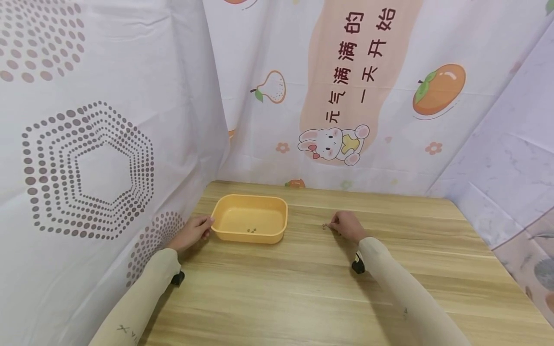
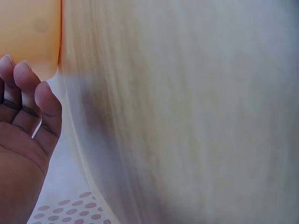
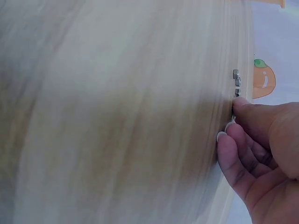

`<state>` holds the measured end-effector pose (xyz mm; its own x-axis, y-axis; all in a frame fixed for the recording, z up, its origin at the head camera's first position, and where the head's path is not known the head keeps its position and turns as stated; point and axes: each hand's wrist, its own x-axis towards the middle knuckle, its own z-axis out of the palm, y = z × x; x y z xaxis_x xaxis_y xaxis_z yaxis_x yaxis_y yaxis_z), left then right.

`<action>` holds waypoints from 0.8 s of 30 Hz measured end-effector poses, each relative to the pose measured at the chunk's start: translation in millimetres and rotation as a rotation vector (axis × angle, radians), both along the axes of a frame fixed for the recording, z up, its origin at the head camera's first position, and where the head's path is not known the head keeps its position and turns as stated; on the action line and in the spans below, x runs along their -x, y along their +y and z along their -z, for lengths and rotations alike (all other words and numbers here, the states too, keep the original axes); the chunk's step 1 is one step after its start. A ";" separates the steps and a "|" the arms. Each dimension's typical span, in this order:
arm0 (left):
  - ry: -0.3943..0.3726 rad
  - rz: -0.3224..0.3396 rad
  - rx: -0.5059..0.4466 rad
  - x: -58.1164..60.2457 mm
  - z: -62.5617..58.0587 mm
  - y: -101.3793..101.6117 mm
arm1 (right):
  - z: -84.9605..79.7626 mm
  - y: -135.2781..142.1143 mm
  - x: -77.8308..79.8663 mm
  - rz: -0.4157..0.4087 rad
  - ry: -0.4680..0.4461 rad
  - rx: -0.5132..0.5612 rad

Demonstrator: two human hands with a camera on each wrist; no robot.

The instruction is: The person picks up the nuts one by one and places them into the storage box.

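A yellow plastic tray stands on the table at the left, with a few small metal nuts on its floor. My left hand holds the tray's left end by the rim, thumb on top; its fingers curl beside the orange-looking wall in the left wrist view. Right of the tray, my right hand is down at the tabletop. Between its thumb and forefinger it pinches a small metal nut, mostly covered by the fingertips. More loose nuts lie in a short row just beyond the thumb.
The wood-grain table ends at a hanging printed curtain at the back. Another curtain with dotted hexagons hangs close along the left edge, beside my left forearm. A pale sheet covers the right side.
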<state>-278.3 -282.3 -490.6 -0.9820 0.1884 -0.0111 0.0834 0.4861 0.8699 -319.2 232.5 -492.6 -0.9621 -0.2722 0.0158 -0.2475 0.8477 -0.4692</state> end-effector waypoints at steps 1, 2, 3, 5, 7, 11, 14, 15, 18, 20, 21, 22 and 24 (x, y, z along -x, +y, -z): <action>-0.004 0.000 -0.001 0.1 0.1 -0.1 | -0.1 0.3 -0.2 -0.001 -0.003 -0.004; -0.007 -0.002 -0.003 0.4 0.0 -0.2 | -0.3 0.5 -0.3 -0.003 -0.004 -0.007; -0.009 -0.001 -0.004 0.5 0.0 -0.4 | -0.4 0.7 -0.4 -0.013 -0.002 -0.014; -0.011 0.004 -0.005 0.6 -0.3 -0.6 | -0.7 1.0 -0.4 -0.031 0.005 -0.029; -0.008 0.006 -0.007 0.4 -1.0 -0.4 | -0.5 1.1 0.0 -0.045 0.018 -0.050; -0.002 0.014 -0.006 -0.4 -2.1 -0.2 | -0.3 0.6 0.5 -0.055 0.044 -0.076; -0.003 0.015 -0.002 -0.8 -2.3 -0.2 | -0.5 0.4 0.3 -0.061 0.061 -0.087; -0.005 0.015 -0.001 -0.9 -2.3 0.0 | -0.7 0.2 0.0 -0.059 0.062 -0.088; -0.013 0.007 0.001 -1.0 -2.2 0.4 | -0.7 0.1 -0.6 -0.054 0.069 -0.087; -0.016 0.002 0.002 -0.8 -2.0 0.7 | -0.2 0.1 -0.4 -0.049 0.077 -0.087; -0.016 0.000 0.002 -0.6 -1.8 0.7 | 0.0 0.1 -0.4 -0.047 0.083 -0.085; -0.016 -0.003 0.002 -0.5 -1.7 0.9 | 0.5 0.2 -0.2 -0.047 0.091 -0.087; -0.020 -0.010 0.003 0.0 -1.3 0.9 | 1.4 0.1 -0.1 -0.048 0.104 -0.085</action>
